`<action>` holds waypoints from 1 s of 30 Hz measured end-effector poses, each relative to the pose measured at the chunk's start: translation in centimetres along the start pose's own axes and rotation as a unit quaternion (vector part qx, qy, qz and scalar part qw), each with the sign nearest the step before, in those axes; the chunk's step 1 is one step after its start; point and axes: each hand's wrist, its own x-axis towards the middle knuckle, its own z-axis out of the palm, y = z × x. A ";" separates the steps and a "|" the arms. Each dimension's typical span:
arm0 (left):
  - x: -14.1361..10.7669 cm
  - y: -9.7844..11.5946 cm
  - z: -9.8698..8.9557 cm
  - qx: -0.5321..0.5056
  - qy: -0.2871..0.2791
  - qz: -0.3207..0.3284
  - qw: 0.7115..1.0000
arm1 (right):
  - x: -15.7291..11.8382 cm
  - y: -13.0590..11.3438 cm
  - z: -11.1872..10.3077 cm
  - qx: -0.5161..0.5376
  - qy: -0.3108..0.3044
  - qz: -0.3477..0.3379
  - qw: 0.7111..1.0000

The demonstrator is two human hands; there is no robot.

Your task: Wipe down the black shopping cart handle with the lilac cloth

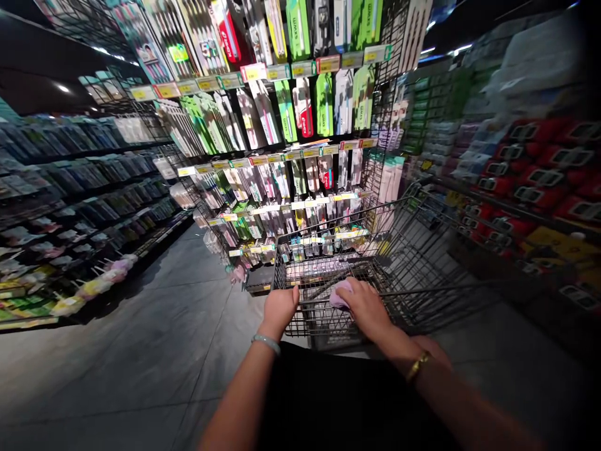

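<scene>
In front of me stands a black wire shopping cart (408,250). My left hand (280,309) is wrapped round the left part of its near edge, a pale bracelet on the wrist. My right hand (367,305) is closed on a light purple cloth (340,293) over the near side of the cart, to the right of my left hand. The cloth is bunched up, and its lower part lies against the wires. A gold bracelet circles my right wrist. Whether the right fingers also touch the cart bar cannot be made out.
Ahead, a tall rack (300,113) holds several rows of packaged toothbrushes with price tags. Shelves of packets (94,194) line the left side beyond the grey floor (173,351). Red packs (539,169) are stacked on the right, blurred.
</scene>
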 end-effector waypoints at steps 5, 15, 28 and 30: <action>0.5 -1.6 0.0 0.010 -0.005 -0.002 1.000 | -3.3 7.6 -2.4 -0.036 0.010 0.016 0.999; 0.6 -3.0 -0.4 0.015 -0.029 0.004 0.999 | -2.1 6.1 -2.4 -0.017 -0.009 0.038 0.999; 0.8 0.3 -2.4 -0.015 -0.044 0.077 0.996 | -2.2 4.7 -2.9 -0.019 -0.034 0.025 0.999; 1.1 3.1 -2.1 -0.048 -0.050 0.095 0.993 | -0.7 2.1 -2.4 -0.016 -0.056 0.007 0.998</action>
